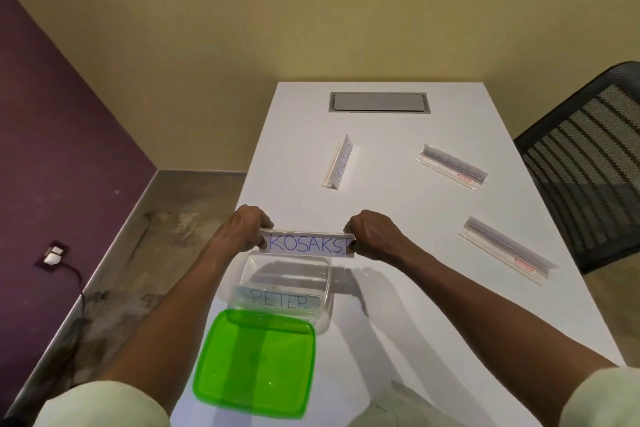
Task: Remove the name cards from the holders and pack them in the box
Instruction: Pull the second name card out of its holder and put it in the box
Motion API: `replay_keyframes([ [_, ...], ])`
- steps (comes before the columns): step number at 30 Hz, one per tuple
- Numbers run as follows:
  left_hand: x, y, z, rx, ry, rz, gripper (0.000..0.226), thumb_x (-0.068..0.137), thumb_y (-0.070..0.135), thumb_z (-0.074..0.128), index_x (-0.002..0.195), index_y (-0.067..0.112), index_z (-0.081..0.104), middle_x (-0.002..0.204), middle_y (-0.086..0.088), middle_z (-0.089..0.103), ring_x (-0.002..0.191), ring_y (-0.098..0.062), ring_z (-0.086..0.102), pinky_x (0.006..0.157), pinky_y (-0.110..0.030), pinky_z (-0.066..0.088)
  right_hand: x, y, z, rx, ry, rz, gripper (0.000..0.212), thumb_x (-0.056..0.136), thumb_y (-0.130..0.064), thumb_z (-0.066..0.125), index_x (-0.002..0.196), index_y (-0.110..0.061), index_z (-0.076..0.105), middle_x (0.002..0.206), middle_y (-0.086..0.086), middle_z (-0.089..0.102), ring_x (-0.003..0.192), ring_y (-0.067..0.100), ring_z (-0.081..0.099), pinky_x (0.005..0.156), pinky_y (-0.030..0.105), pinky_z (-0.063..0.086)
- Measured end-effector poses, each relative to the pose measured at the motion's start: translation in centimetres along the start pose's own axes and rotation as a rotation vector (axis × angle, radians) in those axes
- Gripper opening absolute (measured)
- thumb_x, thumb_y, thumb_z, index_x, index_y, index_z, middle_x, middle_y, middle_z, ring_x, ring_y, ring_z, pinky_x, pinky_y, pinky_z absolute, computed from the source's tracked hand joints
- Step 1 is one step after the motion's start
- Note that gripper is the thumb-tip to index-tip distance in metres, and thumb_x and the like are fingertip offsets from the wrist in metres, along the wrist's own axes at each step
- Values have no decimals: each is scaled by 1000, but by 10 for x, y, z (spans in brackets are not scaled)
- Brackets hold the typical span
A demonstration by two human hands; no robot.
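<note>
With both hands on the KOSAKSI card (pixel 308 243), one at each short end, the card's long axis runs left-right across the view, and it hangs just above the far rim of the clear box (pixel 242 274). Left hand (pixel 242 230) pinches the left end, right hand (pixel 372 236) pinches the right end, fingers curled round the edges; neither is free. Can't tell if the card is bare or sitting in a clear holder, there's a thin clear strip along its top edge. Box lies directly toward the person from the card, so the coming move looks like a short pull back and down. Catch: the card looks about as long as the box is wide, maybe longer, so it likely needs its long axis lined up with the box's long side or tipped in at an angle. The PETER card (pixel 280 300) is already inside, leaning on the near wall with the same left-right axis, so matching that seems the safe bet. Green lid (pixel 254 362) lies on the desk (pixel 415 288) nearest the person, overlapping the box's near edge, not in the way. Still to do: one holder with a card (pixel 337 166) stands further out, well apart, nearer the right hand by my guess. Two holders (pixel 452 166) (pixel 507 255) on the right look empty.
</note>
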State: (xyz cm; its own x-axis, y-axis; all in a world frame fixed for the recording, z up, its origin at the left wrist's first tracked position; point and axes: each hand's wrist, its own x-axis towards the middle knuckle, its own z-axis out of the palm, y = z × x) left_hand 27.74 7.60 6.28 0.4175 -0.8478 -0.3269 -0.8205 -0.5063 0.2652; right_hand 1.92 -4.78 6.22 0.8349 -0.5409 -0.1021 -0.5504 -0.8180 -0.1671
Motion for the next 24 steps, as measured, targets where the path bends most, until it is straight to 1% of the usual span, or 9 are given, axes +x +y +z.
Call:
replay_keyframes([
  [3, -4, -13, 1, -13, 0, -33, 58, 59, 11, 91, 114, 12, 71, 116, -6, 71, 104, -22, 65, 88, -28, 51, 7, -14, 9, -15, 16, -33, 9, 71, -14, 63, 77, -7, 65, 73, 15, 66, 74, 35, 59, 52, 29, 35],
  [5, -6, -22, 2, -24, -2, -57, 58, 59, 9, 91, 113, 12, 71, 116, -7, 71, 104, -23, 66, 89, -31, 54, 12, -22, 16, -16, 36, -53, 6, 70, -14, 62, 71, -8, 60, 69, 15, 63, 71, 36, 58, 51, 28, 30],
  [7, -7, -30, 3, -18, 0, -74, 58, 59, 10, 91, 113, 13, 71, 116, -7, 71, 104, -23, 66, 88, -31, 54, 16, -28, 21, -18, 43, -75, 10, 70, -15, 63, 68, -8, 57, 67, 15, 60, 68, 35, 57, 51, 28, 26],
  [12, -4, -43, 8, 68, 0, -63, 53, 62, 13, 89, 112, 16, 72, 116, -8, 70, 102, -25, 66, 86, -32, 54, 26, -40, 31, -8, 65, -134, 18, 71, -14, 70, 66, -4, 56, 66, 20, 59, 63, 36, 57, 51, 28, 27],
  [14, -3, -47, 11, 119, 0, -48, 50, 63, 14, 88, 110, 19, 72, 115, -8, 70, 101, -25, 66, 83, -32, 54, 29, -44, 36, -17, 60, -149, 17, 75, -12, 67, 68, -3, 55, 68, 21, 59, 65, 36, 57, 52, 29, 28],
  [16, 1, -51, 15, 165, -17, -30, 49, 65, 13, 87, 111, 18, 72, 116, -9, 68, 102, -26, 66, 85, -33, 55, 31, -49, 37, -35, 49, -160, 12, 77, -9, 62, 71, -1, 55, 72, 22, 59, 68, 36, 56, 53, 31, 31],
  [18, 4, -53, 18, 201, -38, -12, 48, 68, 11, 85, 113, 16, 70, 117, -10, 67, 103, -27, 65, 87, -35, 55, 35, -53, 36, -59, 38, -173, 7, 74, -4, 61, 70, -1, 56, 69, 22, 59, 66, 35, 55, 52, 31, 31],
  [20, 6, -55, 20, 224, -51, 2, 46, 70, 9, 83, 113, 14, 70, 116, -12, 68, 102, -27, 65, 87, -36, 55, 37, -55, 33, -50, 43, -193, 10, 66, 2, 65, 63, -1, 55, 61, 21, 58, 59, 34, 54, 50, 29, 30],
  [24, 11, -60, 22, 246, -70, 24, 44, 73, 7, 80, 115, 12, 69, 117, -13, 68, 103, -28, 65, 89, -38, 55, 39, -58, 36, -48, 34, -233, 13, 61, 4, 68, 60, -1, 56, 56, 20, 57, 54, 33, 55, 48, 28, 32],
])
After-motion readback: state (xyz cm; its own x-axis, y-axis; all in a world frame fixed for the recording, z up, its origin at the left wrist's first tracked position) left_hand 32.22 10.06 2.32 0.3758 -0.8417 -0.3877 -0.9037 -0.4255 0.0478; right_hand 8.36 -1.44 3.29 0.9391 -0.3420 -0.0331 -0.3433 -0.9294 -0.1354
